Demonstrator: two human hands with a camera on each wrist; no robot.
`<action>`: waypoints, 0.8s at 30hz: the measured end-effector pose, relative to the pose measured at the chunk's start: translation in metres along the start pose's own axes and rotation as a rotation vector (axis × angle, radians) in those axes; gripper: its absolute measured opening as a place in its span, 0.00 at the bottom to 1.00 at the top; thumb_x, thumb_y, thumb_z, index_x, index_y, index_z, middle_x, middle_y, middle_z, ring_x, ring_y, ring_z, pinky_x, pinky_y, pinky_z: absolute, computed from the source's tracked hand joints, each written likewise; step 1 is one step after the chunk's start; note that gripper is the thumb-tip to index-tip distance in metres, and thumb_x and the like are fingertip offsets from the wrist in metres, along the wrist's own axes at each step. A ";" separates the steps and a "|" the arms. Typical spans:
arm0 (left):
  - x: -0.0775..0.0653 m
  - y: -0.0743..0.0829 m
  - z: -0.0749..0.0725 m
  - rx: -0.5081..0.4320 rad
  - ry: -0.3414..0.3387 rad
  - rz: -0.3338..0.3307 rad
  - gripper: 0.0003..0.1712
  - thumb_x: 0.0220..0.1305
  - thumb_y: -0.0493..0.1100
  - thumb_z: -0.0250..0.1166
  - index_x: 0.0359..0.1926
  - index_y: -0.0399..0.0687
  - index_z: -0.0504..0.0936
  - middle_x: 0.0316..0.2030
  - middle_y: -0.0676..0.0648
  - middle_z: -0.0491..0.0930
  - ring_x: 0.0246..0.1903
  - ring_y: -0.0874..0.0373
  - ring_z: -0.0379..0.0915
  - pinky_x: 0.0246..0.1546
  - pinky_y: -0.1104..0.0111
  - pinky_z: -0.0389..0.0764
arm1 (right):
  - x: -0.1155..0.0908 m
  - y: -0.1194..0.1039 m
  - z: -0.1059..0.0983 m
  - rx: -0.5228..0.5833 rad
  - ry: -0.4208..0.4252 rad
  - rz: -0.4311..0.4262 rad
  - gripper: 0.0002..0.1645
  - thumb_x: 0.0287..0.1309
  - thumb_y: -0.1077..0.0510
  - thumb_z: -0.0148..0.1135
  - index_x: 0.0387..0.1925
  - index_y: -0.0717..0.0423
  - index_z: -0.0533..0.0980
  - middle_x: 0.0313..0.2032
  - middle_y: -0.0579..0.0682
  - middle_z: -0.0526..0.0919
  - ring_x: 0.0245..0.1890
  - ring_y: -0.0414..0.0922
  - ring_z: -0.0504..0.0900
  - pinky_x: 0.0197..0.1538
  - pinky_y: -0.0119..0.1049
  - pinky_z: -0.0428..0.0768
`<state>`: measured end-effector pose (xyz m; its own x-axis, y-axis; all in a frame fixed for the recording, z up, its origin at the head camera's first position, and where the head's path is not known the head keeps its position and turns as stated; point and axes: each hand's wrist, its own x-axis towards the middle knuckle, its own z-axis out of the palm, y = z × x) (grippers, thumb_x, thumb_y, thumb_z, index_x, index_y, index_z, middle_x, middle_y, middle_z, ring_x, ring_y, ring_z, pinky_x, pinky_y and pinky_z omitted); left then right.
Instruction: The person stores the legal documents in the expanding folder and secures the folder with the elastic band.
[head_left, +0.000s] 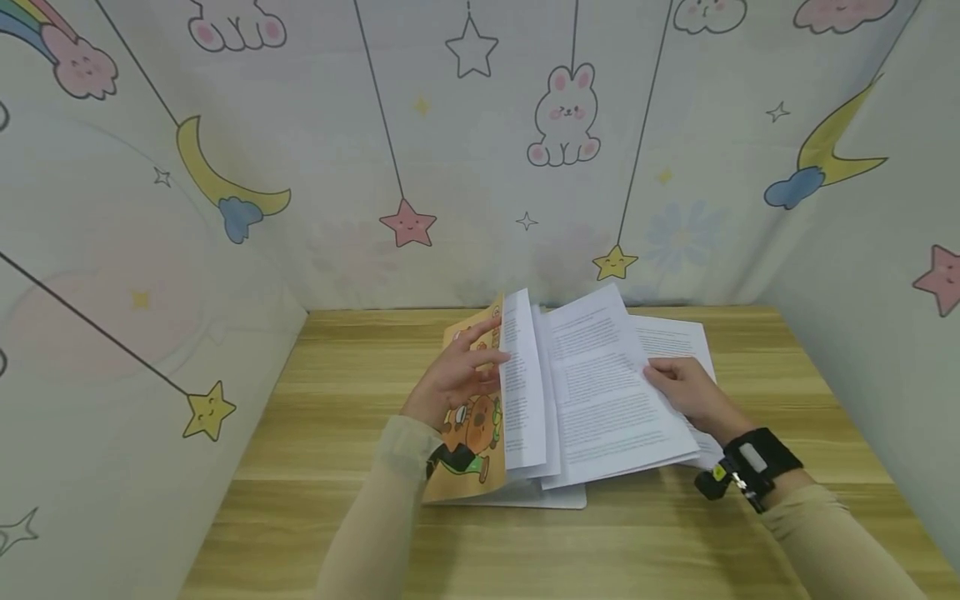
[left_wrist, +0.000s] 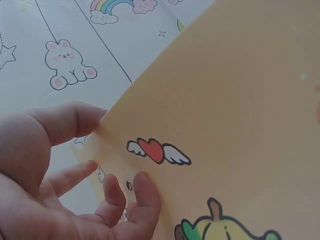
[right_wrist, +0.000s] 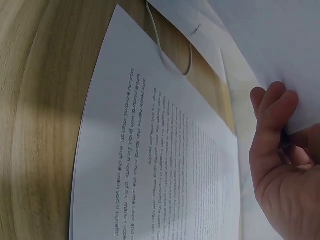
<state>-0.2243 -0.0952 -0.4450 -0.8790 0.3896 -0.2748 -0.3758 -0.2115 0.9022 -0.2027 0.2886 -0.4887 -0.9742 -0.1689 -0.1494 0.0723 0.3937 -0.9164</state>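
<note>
An orange folder [head_left: 472,475] with cartoon prints stands partly opened, its cover tilted up. My left hand [head_left: 459,379] grips the cover's edge, a finger reaching over it toward the printed pages [head_left: 522,392] just inside. In the left wrist view, fingertips rest on the cover [left_wrist: 240,110] near a winged heart. My right hand [head_left: 693,396] pinches the right edge of a few printed sheets [head_left: 615,392], lifted at a slant beside the folder. In the right wrist view, the curled fingers [right_wrist: 274,107] hold the paper's edge.
More printed sheets [head_left: 675,333] lie on the wooden table [head_left: 337,392], behind and under the held ones. A thin pale cord [right_wrist: 159,42] loops over the lying paper. Cloth walls [head_left: 480,167] with cartoon prints enclose the table at the back and both sides.
</note>
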 end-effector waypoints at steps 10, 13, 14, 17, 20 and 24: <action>0.000 -0.001 0.000 0.011 0.008 0.002 0.45 0.69 0.32 0.67 0.81 0.65 0.64 0.71 0.37 0.63 0.50 0.44 0.74 0.44 0.61 0.82 | 0.002 -0.005 0.010 -0.008 0.024 0.021 0.28 0.82 0.58 0.51 0.71 0.75 0.67 0.52 0.69 0.85 0.36 0.43 0.88 0.36 0.35 0.85; 0.001 -0.002 -0.001 0.017 0.010 0.005 0.45 0.68 0.33 0.68 0.80 0.65 0.64 0.70 0.37 0.64 0.49 0.44 0.74 0.44 0.61 0.82 | 0.002 -0.004 0.009 -0.026 0.031 0.027 0.29 0.82 0.57 0.51 0.71 0.74 0.68 0.51 0.68 0.85 0.36 0.44 0.88 0.36 0.35 0.85; 0.001 -0.002 -0.001 0.018 0.009 0.007 0.45 0.68 0.33 0.68 0.80 0.65 0.64 0.70 0.36 0.65 0.49 0.44 0.75 0.44 0.61 0.82 | 0.002 -0.004 0.009 -0.033 0.034 0.028 0.28 0.82 0.57 0.51 0.71 0.74 0.68 0.51 0.67 0.86 0.36 0.44 0.88 0.36 0.36 0.85; 0.000 -0.002 -0.001 0.016 0.009 0.008 0.45 0.68 0.33 0.68 0.80 0.65 0.64 0.69 0.35 0.66 0.49 0.43 0.75 0.44 0.61 0.82 | 0.002 -0.003 0.007 -0.047 0.046 0.036 0.28 0.82 0.56 0.50 0.71 0.73 0.68 0.51 0.67 0.85 0.36 0.45 0.88 0.36 0.36 0.86; 0.000 -0.001 -0.001 0.013 0.005 0.010 0.45 0.69 0.33 0.67 0.81 0.65 0.63 0.70 0.35 0.66 0.50 0.43 0.75 0.44 0.61 0.83 | 0.002 -0.003 0.009 -0.028 0.047 0.049 0.29 0.82 0.57 0.50 0.72 0.74 0.67 0.53 0.69 0.84 0.38 0.45 0.88 0.37 0.36 0.86; 0.000 0.000 -0.001 0.011 0.005 0.006 0.46 0.69 0.32 0.67 0.81 0.65 0.63 0.71 0.35 0.64 0.50 0.43 0.75 0.44 0.61 0.83 | 0.003 -0.003 0.012 -0.011 0.050 0.062 0.30 0.82 0.56 0.50 0.73 0.74 0.65 0.56 0.70 0.83 0.40 0.44 0.88 0.39 0.36 0.86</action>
<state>-0.2244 -0.0958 -0.4457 -0.8828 0.3838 -0.2709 -0.3672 -0.2042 0.9075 -0.2028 0.2759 -0.4913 -0.9775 -0.0983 -0.1864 0.1306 0.4115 -0.9020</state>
